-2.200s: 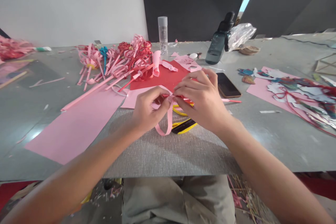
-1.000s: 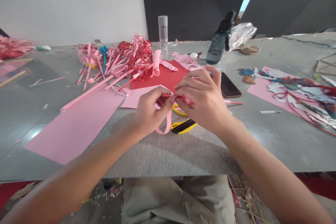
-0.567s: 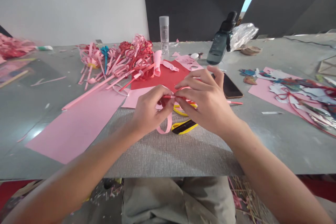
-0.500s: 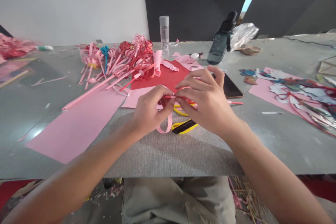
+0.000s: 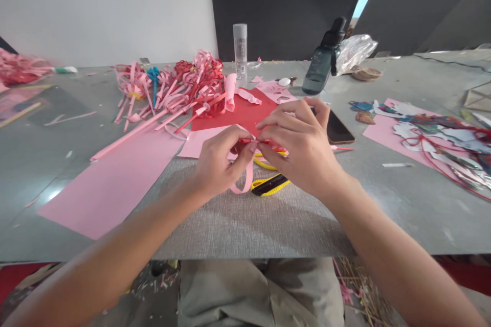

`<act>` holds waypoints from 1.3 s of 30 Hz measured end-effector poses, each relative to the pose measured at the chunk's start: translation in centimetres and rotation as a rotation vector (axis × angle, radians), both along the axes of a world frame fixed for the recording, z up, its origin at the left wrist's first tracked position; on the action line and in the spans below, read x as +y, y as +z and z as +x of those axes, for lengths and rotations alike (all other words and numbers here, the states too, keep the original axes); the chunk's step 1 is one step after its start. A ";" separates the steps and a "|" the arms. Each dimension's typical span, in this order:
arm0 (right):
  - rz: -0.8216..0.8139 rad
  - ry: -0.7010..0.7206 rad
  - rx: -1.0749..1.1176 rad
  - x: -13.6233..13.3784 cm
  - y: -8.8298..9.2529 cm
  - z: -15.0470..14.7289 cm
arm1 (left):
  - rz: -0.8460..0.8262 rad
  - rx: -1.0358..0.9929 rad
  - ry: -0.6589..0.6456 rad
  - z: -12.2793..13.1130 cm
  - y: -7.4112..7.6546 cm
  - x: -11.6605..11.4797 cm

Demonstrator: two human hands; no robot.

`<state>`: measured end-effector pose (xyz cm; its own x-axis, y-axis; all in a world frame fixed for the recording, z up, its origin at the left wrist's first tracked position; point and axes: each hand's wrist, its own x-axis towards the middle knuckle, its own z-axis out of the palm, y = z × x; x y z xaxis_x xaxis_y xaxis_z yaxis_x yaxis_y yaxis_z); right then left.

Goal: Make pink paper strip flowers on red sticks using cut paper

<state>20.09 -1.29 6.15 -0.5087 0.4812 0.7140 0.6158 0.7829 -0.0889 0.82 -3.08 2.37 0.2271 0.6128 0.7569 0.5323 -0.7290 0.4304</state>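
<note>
My left hand (image 5: 220,158) and my right hand (image 5: 301,143) meet over the table, thumbs and fingertips pinched around a thin red and pink paper stick (image 5: 341,148). Its far end pokes out to the right, behind my right hand. A pink paper strip (image 5: 242,184) hangs in a curl below my left fingers. Just under my hands lies a yellow and black utility knife (image 5: 270,185). Yellow scissor-like handles (image 5: 264,162) show partly behind my right fingers. My fingers cover most of the gripped part of the stick.
Behind my hands lie red paper (image 5: 245,115) and a heap of pink and red paper flowers (image 5: 180,87). A pink sheet (image 5: 111,184) is at left. A phone (image 5: 336,126), a clear bottle (image 5: 240,51), a dark dropper bottle (image 5: 322,61) and cutouts with red cord (image 5: 433,138) stand or lie around.
My fingertips have shifted slightly on the stick, and its right end has moved a little left. The curled strip has moved slightly; both arms stay nearly in place.
</note>
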 end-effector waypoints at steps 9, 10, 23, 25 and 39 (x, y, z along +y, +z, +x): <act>-0.006 -0.005 -0.019 -0.3 0.0 0.1 | 0.040 0.026 0.019 -0.3 -0.1 0.0; -0.004 -0.008 -0.021 -0.3 0.0 0.1 | 0.045 0.030 0.022 -0.3 -0.1 0.1; 0.008 -0.009 -0.031 -0.2 -0.2 -0.1 | 0.016 0.014 0.044 -0.1 0.1 0.1; 0.013 -0.020 -0.023 -0.2 -0.2 -0.1 | 0.030 0.027 0.048 -0.2 0.0 0.1; 0.062 -0.013 -0.056 -0.1 -0.4 0.0 | 0.086 0.058 0.042 -0.2 0.2 -0.1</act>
